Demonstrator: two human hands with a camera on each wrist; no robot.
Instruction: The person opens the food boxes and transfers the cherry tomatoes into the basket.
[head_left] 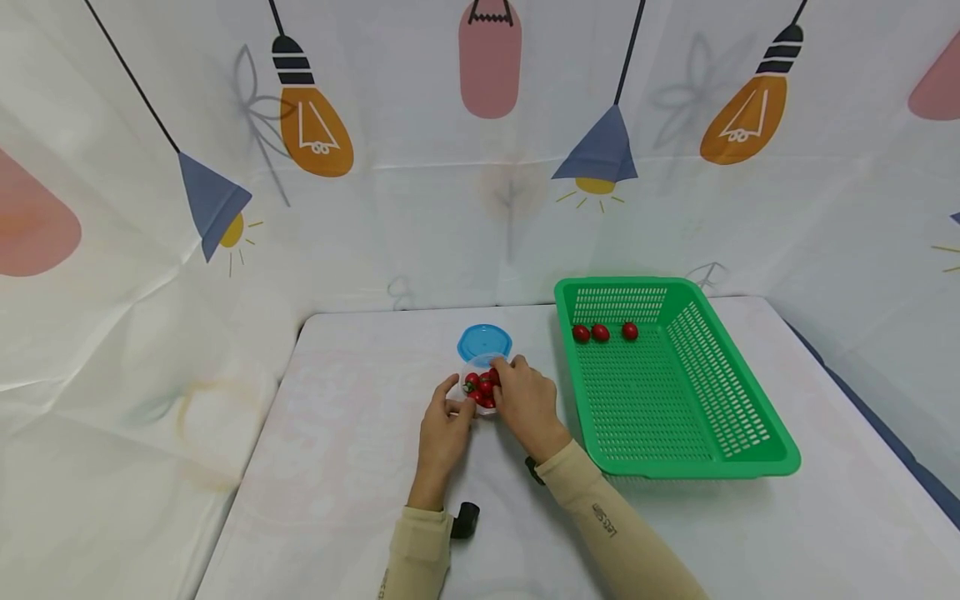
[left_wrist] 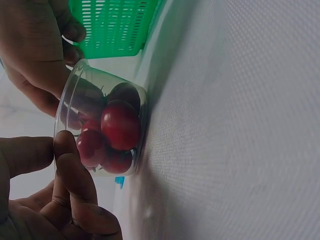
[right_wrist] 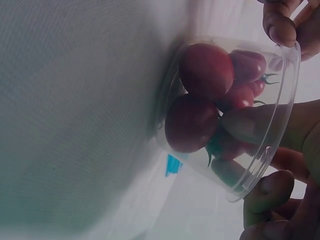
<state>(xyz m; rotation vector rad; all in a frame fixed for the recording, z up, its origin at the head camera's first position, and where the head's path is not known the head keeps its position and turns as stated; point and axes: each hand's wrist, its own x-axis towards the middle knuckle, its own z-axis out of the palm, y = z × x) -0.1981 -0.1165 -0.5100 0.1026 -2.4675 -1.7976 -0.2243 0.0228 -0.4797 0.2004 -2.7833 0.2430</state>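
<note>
A round clear plastic container [left_wrist: 112, 77] stands on the white table with several red cherry tomatoes [left_wrist: 120, 125] inside, some with green stems. My left hand [head_left: 442, 433] pinches its rim between thumb and fingertip, on the left side. From the right, my right hand [head_left: 531, 404] reaches over the rim. In the right wrist view its thumb and a finger are down inside the container, pinching a cherry tomato [right_wrist: 227, 146] partly covered by them. Its other fingers stay outside by the rim.
Just behind the container lies a blue lid [head_left: 484, 343]. At the right stands a large green basket [head_left: 750, 375] with three cherry tomatoes [head_left: 601, 332] near its back left corner. A patterned cloth [head_left: 420, 225] hangs behind the white table [head_left: 337, 467].
</note>
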